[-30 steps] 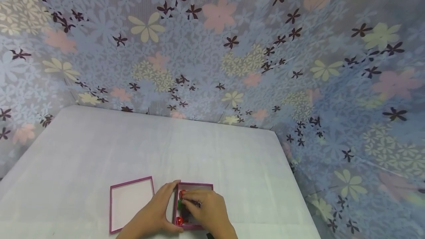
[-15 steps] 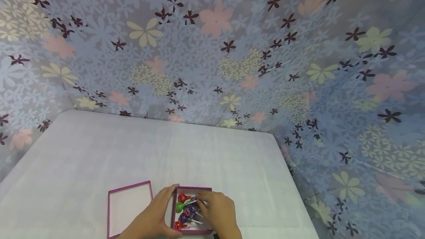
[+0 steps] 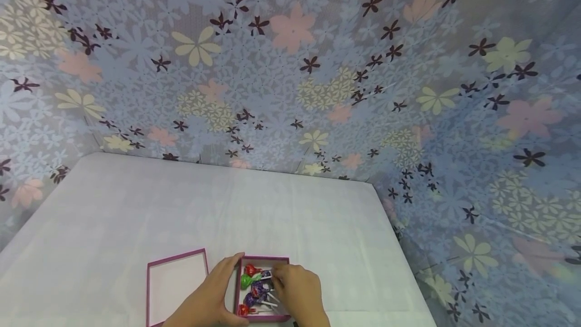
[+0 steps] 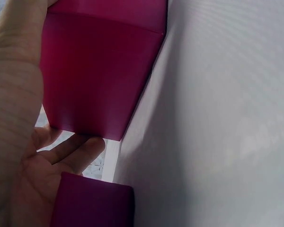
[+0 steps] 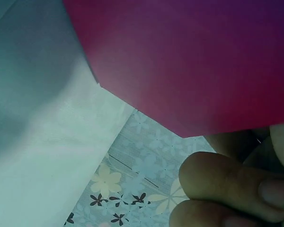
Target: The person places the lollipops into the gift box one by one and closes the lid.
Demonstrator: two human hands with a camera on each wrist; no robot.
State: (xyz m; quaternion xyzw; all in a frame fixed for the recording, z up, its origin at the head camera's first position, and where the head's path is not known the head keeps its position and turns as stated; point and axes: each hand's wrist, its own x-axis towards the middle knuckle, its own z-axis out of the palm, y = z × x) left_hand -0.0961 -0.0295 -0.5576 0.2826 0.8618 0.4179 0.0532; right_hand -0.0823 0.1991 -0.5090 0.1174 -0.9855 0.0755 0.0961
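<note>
In the head view a magenta-edged box (image 3: 263, 318) lies open-topped, with several wrapped lollipops inside. Red lollipops (image 3: 250, 270) lie near its far and near left corners, a green lollipop (image 3: 245, 281) and purple lollipops (image 3: 256, 290) between them. My left hand (image 3: 211, 291) holds the box by its left side, thumb at the near corner and fingers at the far one. Reaching in over the right side, my right hand (image 3: 299, 289) pinches a lollipop by its white stick (image 3: 267, 277); its fingertips are partly hidden. The right wrist view shows the curled fingers (image 5: 227, 184) beyond the box wall.
A shallow white lid (image 3: 174, 281) with a magenta rim lies left of the box, partly behind my left arm. Both are on a white-covered table (image 3: 218, 206). Floral cloth (image 3: 254, 90) hangs behind and to the right of the table.
My right hand has drawn back to the right inside the box, uncovering the green and purple lollipops. The left hand keeps its hold. The head view has shifted slightly.
</note>
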